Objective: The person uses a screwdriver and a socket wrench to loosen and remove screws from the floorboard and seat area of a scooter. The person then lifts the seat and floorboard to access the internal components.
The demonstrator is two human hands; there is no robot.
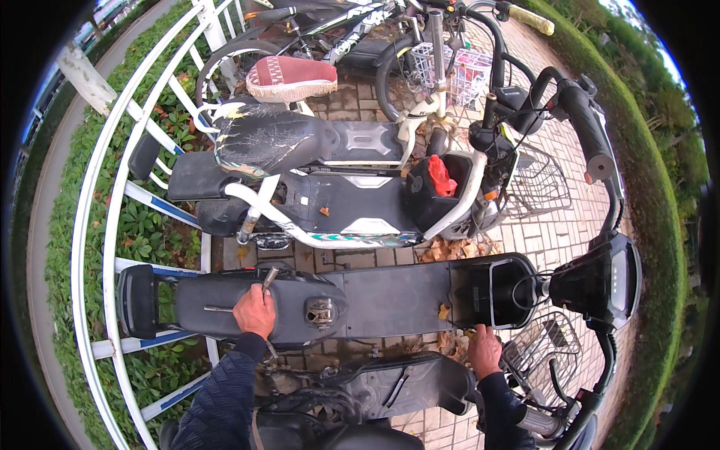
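Observation:
A black electric scooter (397, 296) lies across the middle of the view, its seat to the left and handlebar to the right. Over that black seat (206, 289), my left hand (256, 312) is closed around a metal hand tool (270, 279). One thick end sticks out above the fist and a thin rod extends to the left; the exact kind is unclear. On the seat's front part is a worn metal fitting (321, 311). My right hand (486, 351) is at the near side of the front storage box (502, 289), fingers bent together; what they hold, if anything, is hidden.
Beyond stands a white-and-black scooter (345, 202) with a red bag (441, 177) in its front box. Another dark scooter (397, 386) is close on the near side. White railings (112, 225) run along the left, a hedge (637, 187) along the right. Dry leaves (457, 247) litter the paving.

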